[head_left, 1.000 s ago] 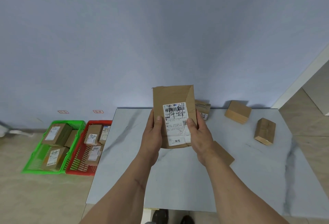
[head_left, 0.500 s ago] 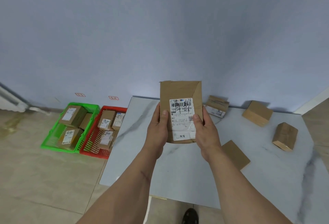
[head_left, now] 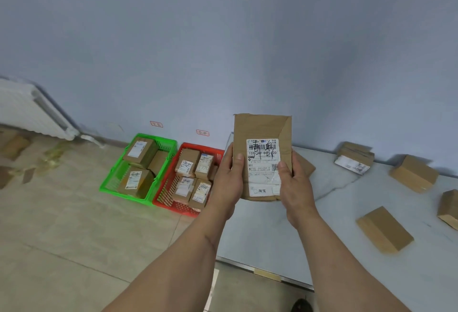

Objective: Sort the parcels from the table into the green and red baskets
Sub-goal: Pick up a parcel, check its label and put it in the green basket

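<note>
A plain pale blue wall (head_left: pixel 223 39) filled the upper half of the view, meeting a beige tiled floor (head_left: pixel 62 225) to the left of the hands and a white, grey-veined tabletop (head_left: pixel 334 225) beneath and to the right of them. Far left of the hands a white radiator (head_left: pixel 29 111) stood against the wall, with brown scraps lying on the floor near it. Two small red-outlined tags (head_left: pixel 202 133) were stuck low on the wall, above the baskets.

The left hand (head_left: pixel 229 180) and the right hand (head_left: pixel 292 185) gripped a flat brown parcel (head_left: pixel 262 138) by its two side edges — thumbs curled over the front, either side of its white shipping label (head_left: pixel 264 165), fingers behind it. The parcel was held upright in the air above the tabletop's left end, label facing the camera.

Just left of the left hand, on the floor, sat the red basket (head_left: pixel 168 202) holding several labelled boxes, and touching its far side the green basket (head_left: pixel 109 185) with a few more. To the right of the right hand, cardboard boxes lay scattered on the tabletop — a labelled one (head_left: pixel 354 158) near the wall, a plain one (head_left: pixel 414 173) beyond it, another (head_left: pixel 384 230) nearer the front edge, and one cut off at the frame's right edge.
</note>
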